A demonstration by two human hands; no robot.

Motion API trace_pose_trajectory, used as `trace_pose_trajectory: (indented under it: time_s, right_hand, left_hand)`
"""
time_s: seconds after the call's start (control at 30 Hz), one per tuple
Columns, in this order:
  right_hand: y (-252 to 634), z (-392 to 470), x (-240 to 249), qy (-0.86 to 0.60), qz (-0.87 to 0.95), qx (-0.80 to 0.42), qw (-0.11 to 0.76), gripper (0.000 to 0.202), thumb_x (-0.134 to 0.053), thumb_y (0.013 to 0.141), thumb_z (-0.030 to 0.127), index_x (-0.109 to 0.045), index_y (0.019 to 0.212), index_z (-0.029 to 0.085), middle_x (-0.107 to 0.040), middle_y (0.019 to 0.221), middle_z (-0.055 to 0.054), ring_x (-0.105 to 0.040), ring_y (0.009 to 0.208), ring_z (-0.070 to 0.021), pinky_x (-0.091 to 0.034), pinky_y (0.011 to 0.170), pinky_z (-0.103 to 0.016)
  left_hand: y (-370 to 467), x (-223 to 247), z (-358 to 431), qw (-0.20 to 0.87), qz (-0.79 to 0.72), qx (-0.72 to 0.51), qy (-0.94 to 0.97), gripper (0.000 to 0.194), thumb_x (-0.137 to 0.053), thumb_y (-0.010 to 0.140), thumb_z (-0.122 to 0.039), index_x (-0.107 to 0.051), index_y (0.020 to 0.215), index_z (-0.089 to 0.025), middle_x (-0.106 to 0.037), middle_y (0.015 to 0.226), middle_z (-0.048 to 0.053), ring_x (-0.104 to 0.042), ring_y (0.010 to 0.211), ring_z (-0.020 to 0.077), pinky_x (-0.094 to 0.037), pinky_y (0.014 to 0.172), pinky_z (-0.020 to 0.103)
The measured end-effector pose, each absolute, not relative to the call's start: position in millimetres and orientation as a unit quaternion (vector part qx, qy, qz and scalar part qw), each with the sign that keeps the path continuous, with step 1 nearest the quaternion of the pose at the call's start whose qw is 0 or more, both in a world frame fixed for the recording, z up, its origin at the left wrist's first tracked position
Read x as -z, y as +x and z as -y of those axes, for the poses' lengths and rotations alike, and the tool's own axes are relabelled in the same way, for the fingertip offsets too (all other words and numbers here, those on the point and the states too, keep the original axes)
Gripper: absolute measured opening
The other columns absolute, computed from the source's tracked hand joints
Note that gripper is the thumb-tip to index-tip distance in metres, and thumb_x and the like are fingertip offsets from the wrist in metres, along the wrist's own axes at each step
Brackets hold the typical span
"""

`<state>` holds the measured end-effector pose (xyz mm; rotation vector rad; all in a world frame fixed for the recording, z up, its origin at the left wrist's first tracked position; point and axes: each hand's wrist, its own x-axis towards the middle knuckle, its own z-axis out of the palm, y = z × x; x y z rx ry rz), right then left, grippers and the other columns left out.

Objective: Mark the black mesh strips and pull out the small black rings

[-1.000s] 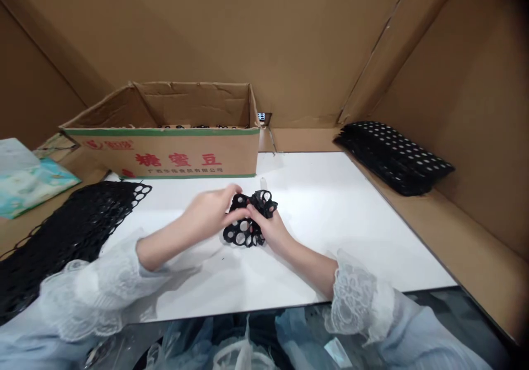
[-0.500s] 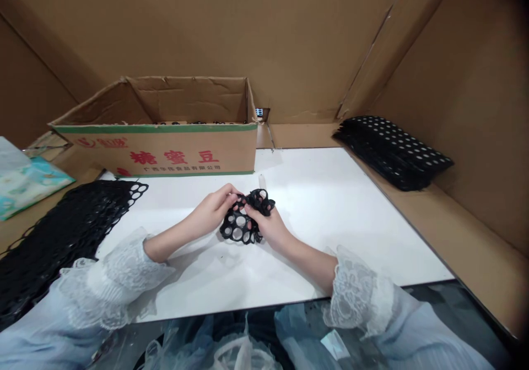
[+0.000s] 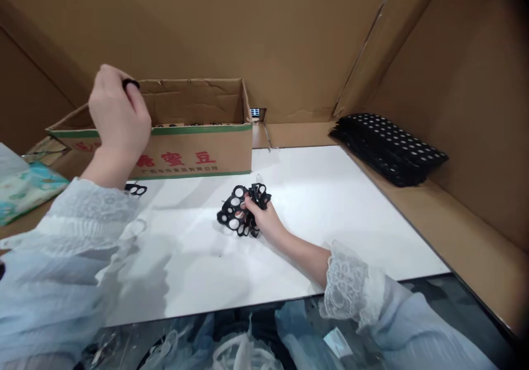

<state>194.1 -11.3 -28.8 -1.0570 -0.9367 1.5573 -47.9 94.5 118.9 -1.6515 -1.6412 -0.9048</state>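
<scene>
Raised over the left end of the cardboard box (image 3: 231, 150), my left hand (image 3: 119, 108) has its fingers closed on a small black piece (image 3: 131, 84), mostly hidden by the fingers. My right hand (image 3: 264, 216) grips a bunched piece of black netting with round holes (image 3: 233, 216), low over the white board (image 3: 198, 271). The netting's loose part spreads to the left of my right fingers. Several black pieces show inside the box.
A stack of black dotted pieces (image 3: 392, 147) lies at the right by the cardboard wall (image 3: 467, 111). At the far left is a patterned teal packet (image 3: 33, 188). Part of another black netting (image 3: 136, 189) shows behind my left sleeve.
My left hand has let go of the netting and moved up and left to the box, a small black piece now in its fingers. My right hand still holds the netting.
</scene>
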Motion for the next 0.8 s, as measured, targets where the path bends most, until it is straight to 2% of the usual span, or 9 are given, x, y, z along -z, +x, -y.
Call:
trace_pose_trajectory:
  time_s: [0.13,0.2,0.27,0.33,0.4,0.43,0.57,0.67,0.8]
  right_hand:
    - [196.5,11.4,29.0,-0.428,0.373,-0.652,0.502,0.035,-0.059,0.066,0.049,-0.052,0.083,0.018,-0.059,0.067,-0.002,-0.052,0.050,-0.0126,-0.043,0.041,-0.026]
    - [198.8,11.1,29.3,-0.433,0.378,-0.641,0.509,0.037,-0.059,0.066,0.050,-0.052,0.084,0.018,-0.060,0.069,-0.003,-0.052,0.051,-0.0123,-0.044,0.043,-0.026]
    - [200.1,10.5,30.0,-0.444,0.386,-0.621,0.518,0.039,-0.058,0.067,0.051,-0.053,0.087,0.018,-0.060,0.072,-0.003,-0.053,0.052,-0.0119,-0.045,0.046,-0.026]
    - [200.4,10.4,30.2,-0.453,0.396,-0.604,0.522,0.039,-0.057,0.067,0.052,-0.054,0.088,0.018,-0.061,0.076,-0.003,-0.054,0.055,-0.0117,-0.045,0.049,-0.025]
    - [200.1,11.7,28.9,-0.460,0.408,-0.593,0.519,0.039,-0.057,0.067,0.052,-0.055,0.087,0.018,-0.062,0.078,-0.003,-0.055,0.056,-0.0112,-0.045,0.051,-0.025]
    - [199.9,13.0,27.5,-0.462,0.412,-0.594,0.514,0.039,-0.057,0.067,0.052,-0.056,0.086,0.017,-0.062,0.078,-0.004,-0.054,0.056,-0.0109,-0.045,0.052,-0.024]
    - [199.6,19.9,19.5,-0.455,0.400,-0.622,0.496,0.038,-0.058,0.067,0.051,-0.057,0.083,0.017,-0.061,0.075,-0.003,-0.053,0.056,-0.0101,-0.043,0.052,-0.024]
    - [200.0,23.5,17.1,-0.423,0.406,-0.641,0.495,0.034,-0.062,0.066,0.046,-0.059,0.084,0.018,-0.060,0.072,-0.001,-0.051,0.056,-0.0090,-0.044,0.055,-0.024]
    - [200.7,23.5,21.2,-0.381,0.397,-0.694,0.465,0.028,-0.073,0.056,0.033,-0.063,0.077,0.016,-0.061,0.073,-0.001,-0.055,0.066,-0.0108,-0.045,0.069,-0.027]
  left_hand:
    - [-57.3,-129.1,-124.3,0.192,0.700,0.211,-0.655,0.039,-0.035,0.087,-0.032,-0.058,0.091,0.000,-0.058,0.098,0.014,-0.049,0.103,0.0293,-0.036,0.087,0.048]
    - [-48.9,-125.9,-116.5,0.201,0.675,0.216,-0.677,0.044,-0.038,0.086,-0.037,-0.058,0.095,0.001,-0.054,0.108,0.016,-0.043,0.109,0.0324,-0.032,0.088,0.053]
    - [-30.0,-115.2,-90.0,0.260,0.606,0.279,-0.698,0.044,-0.035,0.088,-0.036,-0.051,0.108,-0.001,-0.047,0.121,0.015,-0.037,0.114,0.0298,-0.028,0.090,0.052]
    - [-5.4,-95.8,-51.7,0.251,0.541,0.289,-0.748,0.040,-0.028,0.090,-0.034,-0.056,0.102,-0.008,-0.058,0.099,0.010,-0.048,0.099,0.0221,-0.035,0.083,0.040]
    - [17.0,-70.1,-13.4,0.172,0.438,0.175,-0.865,0.036,-0.034,0.088,-0.039,-0.059,0.092,-0.015,-0.062,0.077,0.005,-0.054,0.074,0.0184,-0.038,0.072,0.035]
    - [25.1,-56.7,2.2,0.128,0.411,0.137,-0.892,0.035,-0.038,0.086,-0.042,-0.058,0.096,-0.016,-0.062,0.073,0.005,-0.055,0.070,0.0184,-0.038,0.070,0.034]
    - [34.4,-16.7,29.5,0.011,0.425,0.149,-0.893,0.039,-0.043,0.083,-0.046,-0.048,0.109,-0.017,-0.062,0.088,0.007,-0.056,0.078,0.0213,-0.041,0.072,0.035]
    - [30.8,-4.7,26.4,-0.099,0.455,0.191,-0.864,0.031,-0.041,0.085,-0.039,-0.043,0.110,-0.020,-0.059,0.100,0.007,-0.055,0.089,0.0209,-0.043,0.076,0.034]
    - [31.8,4.0,23.5,-0.202,0.436,0.259,-0.838,0.025,-0.037,0.087,-0.029,-0.040,0.111,-0.019,-0.054,0.106,0.008,-0.052,0.098,0.0190,-0.043,0.082,0.034]
